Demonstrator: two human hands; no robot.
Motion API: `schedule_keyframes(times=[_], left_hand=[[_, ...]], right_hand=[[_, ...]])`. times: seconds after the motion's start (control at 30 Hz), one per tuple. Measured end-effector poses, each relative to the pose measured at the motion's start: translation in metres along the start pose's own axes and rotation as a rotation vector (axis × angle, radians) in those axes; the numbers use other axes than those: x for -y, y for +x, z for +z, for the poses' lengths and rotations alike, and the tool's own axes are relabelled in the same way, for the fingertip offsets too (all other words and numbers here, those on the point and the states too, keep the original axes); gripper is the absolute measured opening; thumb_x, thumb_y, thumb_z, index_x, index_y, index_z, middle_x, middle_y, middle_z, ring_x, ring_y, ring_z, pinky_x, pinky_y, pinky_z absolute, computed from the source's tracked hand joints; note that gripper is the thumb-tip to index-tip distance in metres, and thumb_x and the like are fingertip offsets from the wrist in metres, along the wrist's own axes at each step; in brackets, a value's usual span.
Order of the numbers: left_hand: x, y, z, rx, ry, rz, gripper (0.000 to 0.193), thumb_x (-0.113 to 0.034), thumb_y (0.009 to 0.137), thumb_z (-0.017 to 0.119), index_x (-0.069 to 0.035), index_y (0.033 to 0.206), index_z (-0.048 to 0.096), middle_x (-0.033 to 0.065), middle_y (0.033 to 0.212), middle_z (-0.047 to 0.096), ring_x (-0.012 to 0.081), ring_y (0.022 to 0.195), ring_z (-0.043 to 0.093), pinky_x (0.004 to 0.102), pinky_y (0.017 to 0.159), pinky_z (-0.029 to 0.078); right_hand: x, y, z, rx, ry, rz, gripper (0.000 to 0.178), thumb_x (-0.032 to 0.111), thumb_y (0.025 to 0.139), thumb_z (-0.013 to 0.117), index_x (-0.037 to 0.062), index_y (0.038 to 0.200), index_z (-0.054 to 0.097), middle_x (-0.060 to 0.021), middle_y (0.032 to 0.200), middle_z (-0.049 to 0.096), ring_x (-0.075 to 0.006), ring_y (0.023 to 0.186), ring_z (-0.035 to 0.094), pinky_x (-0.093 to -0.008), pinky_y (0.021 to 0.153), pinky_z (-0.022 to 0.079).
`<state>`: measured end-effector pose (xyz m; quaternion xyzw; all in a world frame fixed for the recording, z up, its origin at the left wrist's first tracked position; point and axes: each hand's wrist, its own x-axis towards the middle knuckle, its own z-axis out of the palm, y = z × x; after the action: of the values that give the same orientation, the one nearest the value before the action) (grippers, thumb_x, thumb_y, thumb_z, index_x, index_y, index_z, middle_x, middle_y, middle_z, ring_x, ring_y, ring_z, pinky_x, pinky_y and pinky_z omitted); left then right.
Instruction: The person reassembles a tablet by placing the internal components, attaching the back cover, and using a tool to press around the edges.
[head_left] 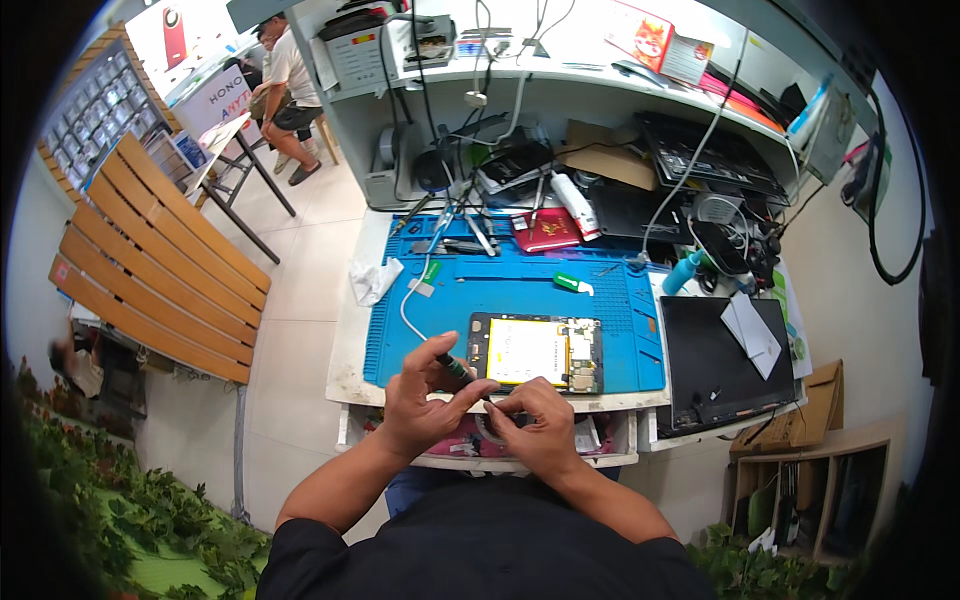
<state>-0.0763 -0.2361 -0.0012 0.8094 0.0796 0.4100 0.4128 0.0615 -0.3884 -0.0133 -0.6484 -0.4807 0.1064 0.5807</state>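
1. The shop has a pale tiled floor (295, 385); a white tabletop (350, 345) carries a blue mat (490, 287), with a loaded shelf (560, 75) beyond it.
2. The opened tablet (537, 354) lies on the mat's near edge, its long axis running left to right, its yellow-edged battery (512, 345) facing up.
3. Both hands are on the person's side of the tablet, so it lies ahead of them and somewhat to the right.
4. The left hand (425, 398), off the tablet's near left corner, is closed around a green-and-black tool (455, 368), which slants down toward the right hand's fingertips.
5. The right hand (537, 420) is the nearer one, its knuckles overlapping the tablet's near edge in view; contact cannot be told. Its thumb and fingers are drawn together; whether they pinch something small is unclear.
6. A white cable (403, 307) drops toward the left hand, left of the tablet.
7. An open drawer (626, 435) sits below the tablet, a dark panel (705, 375) to its right.
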Motion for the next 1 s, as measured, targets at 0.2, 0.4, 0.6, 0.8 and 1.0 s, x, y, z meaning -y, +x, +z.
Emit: schedule_keyframes(times=[0.2,0.4,0.6,0.8,1.0], left_hand=[[-0.006,0.011,-0.02,0.223,0.014,0.24,0.084,0.006,0.09,0.088,-0.009,0.158,0.042,0.0191,0.104,0.077,0.0273,0.09,0.082,0.036,0.073,0.067],[0.004,0.015,-0.023,0.04,0.034,0.213,0.079,0.009,0.093,0.084,-0.005,0.159,0.044,0.0171,0.104,0.079,0.0221,0.089,0.08,0.0339,0.078,0.068],[0.026,0.034,-0.022,-0.054,0.154,0.115,0.078,0.006,0.093,0.085,-0.004,0.16,0.045,0.0144,0.103,0.078,0.0165,0.089,0.079,0.0313,0.079,0.068],[0.044,0.032,-0.019,-0.028,0.192,0.055,0.077,0.005,0.096,0.083,-0.004,0.161,0.042,0.0128,0.107,0.078,0.0153,0.094,0.078,0.0292,0.085,0.067],[0.047,0.034,-0.014,-0.044,0.204,0.075,0.074,0.003,0.094,0.086,-0.004,0.157,0.048,0.0137,0.106,0.078,0.0166,0.091,0.08,0.0297,0.079,0.067]], right_hand=[[-0.001,0.002,0.004,0.05,0.002,-0.046,0.018,0.0,0.082,0.086,0.0033,0.08,0.069,-0.0099,0.077,0.066,-0.0302,0.076,0.063,-0.044,0.065,0.049],[0.005,0.0,0.002,0.052,0.032,-0.044,0.032,0.014,0.085,0.094,0.0006,0.107,0.074,-0.0104,0.086,0.07,-0.0257,0.078,0.068,-0.0384,0.066,0.057],[-0.006,-0.016,0.002,0.185,-0.23,-0.068,0.051,0.02,0.089,0.092,0.003,0.134,0.074,-0.0091,0.081,0.071,-0.0216,0.067,0.069,-0.0372,0.061,0.056],[-0.014,-0.019,0.005,0.23,-0.387,-0.161,0.055,0.021,0.092,0.088,-0.0022,0.139,0.07,-0.0084,0.078,0.071,-0.0247,0.068,0.07,-0.0388,0.061,0.055],[-0.014,-0.02,0.006,0.248,-0.399,-0.171,0.055,0.023,0.095,0.084,-0.0058,0.139,0.069,-0.0101,0.075,0.067,-0.0268,0.067,0.069,-0.0406,0.062,0.055]])
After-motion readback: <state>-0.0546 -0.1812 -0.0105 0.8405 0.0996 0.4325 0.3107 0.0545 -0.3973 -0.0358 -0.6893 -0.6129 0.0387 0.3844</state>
